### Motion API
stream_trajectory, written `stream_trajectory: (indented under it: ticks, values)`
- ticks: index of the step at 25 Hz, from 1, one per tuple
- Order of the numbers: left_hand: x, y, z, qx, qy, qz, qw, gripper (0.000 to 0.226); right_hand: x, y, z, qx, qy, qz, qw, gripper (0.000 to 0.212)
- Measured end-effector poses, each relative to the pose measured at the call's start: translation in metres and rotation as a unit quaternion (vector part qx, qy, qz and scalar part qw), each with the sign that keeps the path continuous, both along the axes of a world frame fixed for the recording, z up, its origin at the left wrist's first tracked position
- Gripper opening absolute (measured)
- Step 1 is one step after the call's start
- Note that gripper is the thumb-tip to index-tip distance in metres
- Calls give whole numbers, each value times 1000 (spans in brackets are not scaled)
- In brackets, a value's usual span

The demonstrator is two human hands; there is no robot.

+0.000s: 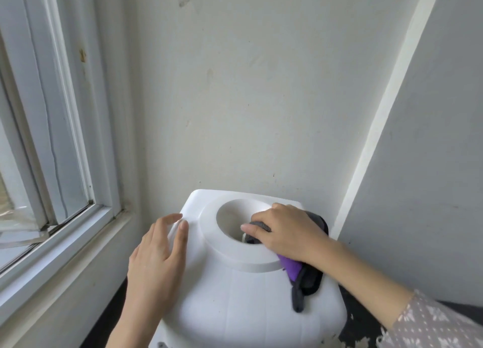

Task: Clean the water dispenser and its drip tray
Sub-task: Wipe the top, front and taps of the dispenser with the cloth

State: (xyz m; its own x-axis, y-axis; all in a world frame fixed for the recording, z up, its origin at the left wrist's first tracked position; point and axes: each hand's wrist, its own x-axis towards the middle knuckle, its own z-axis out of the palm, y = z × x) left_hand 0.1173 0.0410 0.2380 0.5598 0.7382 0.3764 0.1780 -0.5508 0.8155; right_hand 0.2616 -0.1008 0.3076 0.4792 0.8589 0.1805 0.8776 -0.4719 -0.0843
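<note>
Pressing down w/ curled fingers, the right hand (285, 232) holds a grey-and-purple cloth (300, 272) against the raised collar (235, 259) on top of the white water dispenser (248, 308); fingertips bunch the grey part over the collar's inner edge, into the round bottle opening (232, 222). Rest of cloth trails out under the palm: purple patch at the wrist side, dark grey strip hanging down the dispenser's right shoulder, another fold showing behind the hand. Right forearm comes in from lower right, patterned sleeve (431, 326) at the frame corner. Left hand (156, 259) lies flat on the dispenser's left shoulder, fingers straight & slightly spread, tips near the top-left corner, holding nothing. Dispenser fills the bottom centre, seen from above; only its top and upper front show, drip tray not in view. Dark floor (109, 319) visible either side of it. Just behind, touching or nearly so, a scuffed off-white wall (248, 99). At left, a white-framed window (52, 138) w/ sill running toward the corner; at right, a grey wall panel (431, 164) angles away.
</note>
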Motion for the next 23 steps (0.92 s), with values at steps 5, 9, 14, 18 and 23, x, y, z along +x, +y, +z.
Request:
stream_trajectory:
  ticks: [5, 9, 14, 18, 23]
  values:
    - [0, -4, 5, -24, 1, 11, 1000, 40, -45, 3, -33, 138, -105, -44, 984, 53]
    - [-3, -1, 0, -20, -13, 3, 1000, 62, -47, -15, -47, 182, -38, 115, 976, 44]
    - [-1, 2, -3, -32, -8, -2, 999, 62, -41, -73, -39, 242, 158, 162, 943, 28]
    - [0, 7, -7, -61, -13, -19, 998, 57, -52, -89, -64, 331, 18, -36, 943, 33]
    - [1, 13, 1, -262, -142, -80, 951, 48, -105, -42, -87, 303, -156, -52, 939, 35]
